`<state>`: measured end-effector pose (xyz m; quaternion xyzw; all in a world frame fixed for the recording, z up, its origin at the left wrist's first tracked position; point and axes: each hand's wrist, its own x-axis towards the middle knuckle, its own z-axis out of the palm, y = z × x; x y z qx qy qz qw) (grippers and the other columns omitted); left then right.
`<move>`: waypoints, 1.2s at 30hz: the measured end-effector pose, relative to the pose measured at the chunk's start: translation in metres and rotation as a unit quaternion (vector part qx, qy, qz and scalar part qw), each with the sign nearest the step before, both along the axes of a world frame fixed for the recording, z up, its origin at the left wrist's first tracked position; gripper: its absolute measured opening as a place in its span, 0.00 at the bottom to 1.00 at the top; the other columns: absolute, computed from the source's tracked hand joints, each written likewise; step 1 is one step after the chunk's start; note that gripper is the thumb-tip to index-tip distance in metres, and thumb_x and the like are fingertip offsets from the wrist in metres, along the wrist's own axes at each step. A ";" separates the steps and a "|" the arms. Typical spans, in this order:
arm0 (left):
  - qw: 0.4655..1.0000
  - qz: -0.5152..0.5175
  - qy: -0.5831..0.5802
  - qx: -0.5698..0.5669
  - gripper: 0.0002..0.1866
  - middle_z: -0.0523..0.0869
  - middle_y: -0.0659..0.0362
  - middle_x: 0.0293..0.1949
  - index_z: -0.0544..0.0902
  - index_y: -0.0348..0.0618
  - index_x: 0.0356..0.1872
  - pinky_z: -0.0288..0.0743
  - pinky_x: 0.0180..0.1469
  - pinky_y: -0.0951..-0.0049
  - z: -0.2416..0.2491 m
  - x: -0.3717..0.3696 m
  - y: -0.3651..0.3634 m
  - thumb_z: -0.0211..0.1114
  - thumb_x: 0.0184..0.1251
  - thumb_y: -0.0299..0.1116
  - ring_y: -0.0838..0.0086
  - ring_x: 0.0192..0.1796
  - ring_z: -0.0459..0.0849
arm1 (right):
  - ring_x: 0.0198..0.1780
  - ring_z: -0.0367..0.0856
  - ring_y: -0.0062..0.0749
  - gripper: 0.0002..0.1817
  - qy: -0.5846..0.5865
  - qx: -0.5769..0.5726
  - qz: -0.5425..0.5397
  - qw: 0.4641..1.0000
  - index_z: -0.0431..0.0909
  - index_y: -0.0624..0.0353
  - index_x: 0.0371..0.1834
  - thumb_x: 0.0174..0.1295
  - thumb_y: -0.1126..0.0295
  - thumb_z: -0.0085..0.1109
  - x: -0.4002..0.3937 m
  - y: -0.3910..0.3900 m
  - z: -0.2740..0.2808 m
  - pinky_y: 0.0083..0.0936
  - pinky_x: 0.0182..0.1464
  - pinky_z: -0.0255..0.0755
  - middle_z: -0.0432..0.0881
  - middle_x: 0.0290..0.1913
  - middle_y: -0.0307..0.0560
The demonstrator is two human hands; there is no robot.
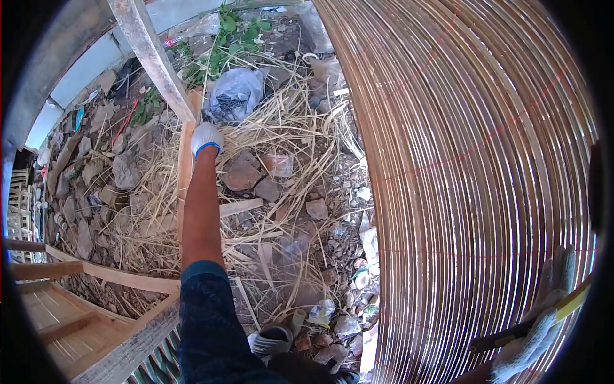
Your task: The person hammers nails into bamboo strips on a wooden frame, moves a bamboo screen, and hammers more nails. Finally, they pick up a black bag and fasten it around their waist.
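My left hand [206, 139], in a white knitted glove with a blue cuff, reaches far forward. It is closed against a light wooden plank [186, 150], at the joint with a weathered wooden post [152, 61]; the fingertips are hidden. My right hand [527, 349], also gloved, is low at the right edge. Its fingers are wrapped round a long tool [571, 302] with a yellow part and a dark flat end; I cannot tell its exact kind. That tool lies over a large screen of thin bamboo slats [460, 192], tied with red string.
A grey plastic bag [236, 95] lies just beyond my left hand. Stones [242, 173], dry bamboo strips [300, 121] and litter cover the ground. At lower left stands a wooden frame [121, 275]. My shoe [272, 339] shows below; green plants [233, 35] grow at the back.
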<state>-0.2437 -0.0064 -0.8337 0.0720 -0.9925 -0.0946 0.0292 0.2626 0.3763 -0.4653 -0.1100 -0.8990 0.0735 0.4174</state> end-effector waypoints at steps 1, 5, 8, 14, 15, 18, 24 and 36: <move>1.000 0.005 0.017 0.009 0.14 0.90 0.37 0.48 0.88 0.37 0.45 0.83 0.56 0.50 0.026 0.023 0.013 0.64 0.67 0.37 0.47 0.52 0.90 | 0.24 0.65 0.27 0.20 -0.019 -0.026 0.001 0.999 0.76 0.62 0.39 0.85 0.63 0.36 0.000 0.000 0.003 0.25 0.27 0.60 0.67 0.25 0.41; 0.982 -0.077 0.171 -0.039 0.14 0.90 0.42 0.43 0.84 0.38 0.45 0.81 0.53 0.47 0.044 0.031 0.030 0.63 0.68 0.38 0.48 0.48 0.90 | 0.22 0.67 0.24 0.20 0.010 0.206 -0.015 0.978 0.77 0.64 0.48 0.86 0.62 0.35 0.026 0.046 -0.013 0.24 0.21 0.60 0.73 0.27 0.43; 0.977 -0.127 0.166 -0.033 0.10 0.88 0.41 0.45 0.83 0.42 0.45 0.80 0.52 0.46 0.050 0.006 0.052 0.59 0.71 0.35 0.48 0.49 0.88 | 0.21 0.70 0.26 0.22 -0.061 0.071 -0.035 0.995 0.71 0.62 0.64 0.85 0.55 0.38 0.038 0.048 -0.001 0.30 0.20 0.68 0.78 0.32 0.46; 0.954 -0.269 0.134 0.013 0.12 0.87 0.42 0.48 0.84 0.47 0.50 0.78 0.57 0.48 0.023 -0.052 0.064 0.56 0.70 0.31 0.43 0.53 0.86 | 0.63 0.86 0.43 0.21 -0.008 -0.026 -0.363 0.931 0.73 0.59 0.75 0.82 0.75 0.43 0.184 0.159 -0.036 0.34 0.56 0.86 0.81 0.67 0.57; 0.948 -0.299 0.110 -0.003 0.13 0.87 0.43 0.49 0.84 0.47 0.51 0.77 0.58 0.48 0.017 -0.059 0.062 0.56 0.70 0.30 0.43 0.54 0.85 | 0.63 0.85 0.45 0.21 -0.054 0.052 -0.348 0.935 0.73 0.60 0.75 0.81 0.75 0.44 0.190 0.163 -0.036 0.35 0.57 0.86 0.81 0.67 0.57; 0.932 -0.345 0.109 -0.022 0.14 0.87 0.45 0.53 0.85 0.46 0.51 0.77 0.60 0.49 0.035 -0.045 0.061 0.56 0.68 0.27 0.44 0.57 0.85 | 0.64 0.85 0.47 0.22 -0.109 0.201 -0.331 0.915 0.72 0.60 0.75 0.80 0.77 0.45 0.198 0.167 -0.035 0.37 0.60 0.85 0.81 0.67 0.58; 0.934 -0.304 0.116 -0.150 0.18 0.83 0.51 0.62 0.84 0.46 0.56 0.77 0.62 0.53 0.032 -0.044 0.050 0.58 0.66 0.25 0.50 0.61 0.83 | 0.67 0.83 0.46 0.25 -0.131 0.224 -0.289 0.921 0.73 0.57 0.75 0.77 0.83 0.44 0.213 0.185 -0.040 0.39 0.63 0.83 0.80 0.68 0.57; 0.959 -0.069 0.251 0.115 0.10 0.88 0.40 0.37 0.82 0.42 0.46 0.77 0.45 0.41 0.038 0.020 0.027 0.59 0.72 0.35 0.38 0.43 0.86 | 0.66 0.79 0.43 0.26 -0.039 -0.085 -0.133 0.987 0.72 0.55 0.77 0.83 0.57 0.40 0.074 0.099 -0.044 0.39 0.68 0.75 0.76 0.68 0.58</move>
